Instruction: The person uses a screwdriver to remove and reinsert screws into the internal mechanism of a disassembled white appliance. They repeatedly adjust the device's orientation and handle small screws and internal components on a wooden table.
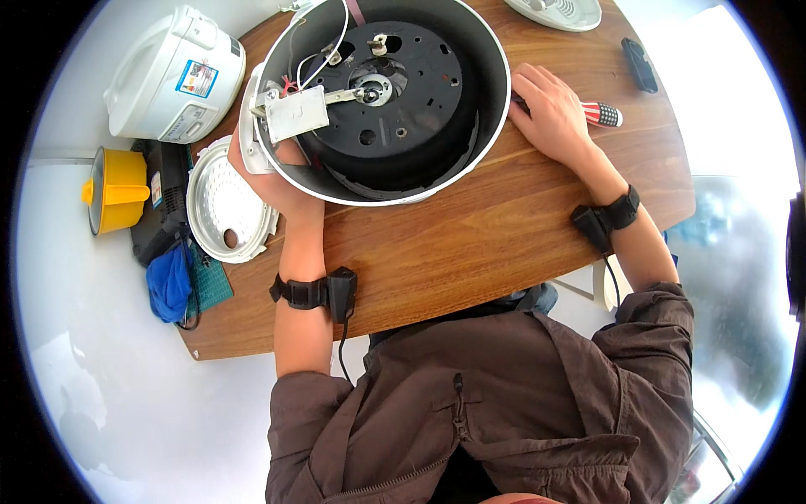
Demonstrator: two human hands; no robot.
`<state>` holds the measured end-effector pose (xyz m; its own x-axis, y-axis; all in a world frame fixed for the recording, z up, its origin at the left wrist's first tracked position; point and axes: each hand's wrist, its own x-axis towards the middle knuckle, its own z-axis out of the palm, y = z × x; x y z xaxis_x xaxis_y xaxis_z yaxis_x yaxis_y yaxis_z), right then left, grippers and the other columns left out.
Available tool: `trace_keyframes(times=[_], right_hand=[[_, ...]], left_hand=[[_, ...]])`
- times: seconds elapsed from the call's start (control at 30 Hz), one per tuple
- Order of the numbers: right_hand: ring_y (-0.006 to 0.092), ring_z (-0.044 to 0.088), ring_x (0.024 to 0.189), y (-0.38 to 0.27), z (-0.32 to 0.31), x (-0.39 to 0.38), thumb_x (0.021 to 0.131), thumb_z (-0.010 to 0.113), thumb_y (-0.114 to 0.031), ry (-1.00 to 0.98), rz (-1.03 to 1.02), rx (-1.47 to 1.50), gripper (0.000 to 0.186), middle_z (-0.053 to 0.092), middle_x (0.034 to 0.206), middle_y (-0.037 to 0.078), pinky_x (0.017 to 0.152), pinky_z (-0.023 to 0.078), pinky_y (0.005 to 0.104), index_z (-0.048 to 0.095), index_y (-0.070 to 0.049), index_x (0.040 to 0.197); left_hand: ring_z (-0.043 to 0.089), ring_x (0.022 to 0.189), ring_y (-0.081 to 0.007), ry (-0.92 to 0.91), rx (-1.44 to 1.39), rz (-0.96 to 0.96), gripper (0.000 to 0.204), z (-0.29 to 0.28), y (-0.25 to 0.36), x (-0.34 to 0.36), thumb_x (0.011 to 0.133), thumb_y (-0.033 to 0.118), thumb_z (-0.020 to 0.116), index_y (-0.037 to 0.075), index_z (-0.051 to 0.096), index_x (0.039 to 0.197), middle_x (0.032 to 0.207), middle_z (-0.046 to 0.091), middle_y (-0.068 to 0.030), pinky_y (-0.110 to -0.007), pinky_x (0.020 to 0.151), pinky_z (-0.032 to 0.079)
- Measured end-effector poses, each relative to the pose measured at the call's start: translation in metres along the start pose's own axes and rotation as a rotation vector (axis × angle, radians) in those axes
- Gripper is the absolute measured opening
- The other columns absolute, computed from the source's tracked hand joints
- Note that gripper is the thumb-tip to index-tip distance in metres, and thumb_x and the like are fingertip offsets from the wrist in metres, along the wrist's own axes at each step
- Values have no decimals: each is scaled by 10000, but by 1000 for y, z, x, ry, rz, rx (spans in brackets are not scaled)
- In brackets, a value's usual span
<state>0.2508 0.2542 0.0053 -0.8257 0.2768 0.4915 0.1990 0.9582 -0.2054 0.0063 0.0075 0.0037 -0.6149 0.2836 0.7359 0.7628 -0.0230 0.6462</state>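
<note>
Left hand (273, 186) clasped on the left edge of an open pot (487, 76); right hand (550, 113) curled at its right side, over a striped handle (606, 115), grip unclear. Around the pot: wooden table (437, 260), pale disc (214, 195) and rice cooker (172, 84) at left.

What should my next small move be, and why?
Perhaps raise the striped handle with your right hand: it pokes out beside that hand, and your left hand holds the shell by its left rim.

wht cooker (178, 77) – far L, yel pot (126, 215), grn mat (216, 287)
</note>
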Motion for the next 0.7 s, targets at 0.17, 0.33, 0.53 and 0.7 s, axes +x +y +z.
trace_keyframes(times=[0.17,0.33,0.53,0.7], right_hand=[[283,618,921,-1,-2,0,894,691,-178,-49,30,7,117,622,930,63,804,513,416,631,-80,915],[293,616,929,-3,-5,0,878,696,-150,-53,30,58,117,623,934,70,811,513,421,629,-75,938],[312,612,958,-1,-11,1,883,692,-144,-101,20,99,173,626,979,95,846,513,423,635,-59,1023],[321,606,1014,2,-21,2,883,703,-151,-146,38,131,261,625,1046,113,892,505,415,641,-54,1117]], left_hand=[[586,1162,-232,0,56,-23,457,-2,1,-2,974,222,670,-47,508,1306,1277,551,-135,-361,1032,419],[586,1167,-231,-1,46,-108,471,-2,3,-3,969,225,689,-39,494,1306,1276,551,-136,-359,1037,419],[586,1168,-224,-58,106,-44,484,-5,5,-2,971,228,694,-43,477,1308,1279,552,-137,-353,1033,425],[592,1162,-220,-28,99,-63,487,-4,4,-3,973,226,690,-49,471,1309,1278,560,-145,-352,1028,432]])
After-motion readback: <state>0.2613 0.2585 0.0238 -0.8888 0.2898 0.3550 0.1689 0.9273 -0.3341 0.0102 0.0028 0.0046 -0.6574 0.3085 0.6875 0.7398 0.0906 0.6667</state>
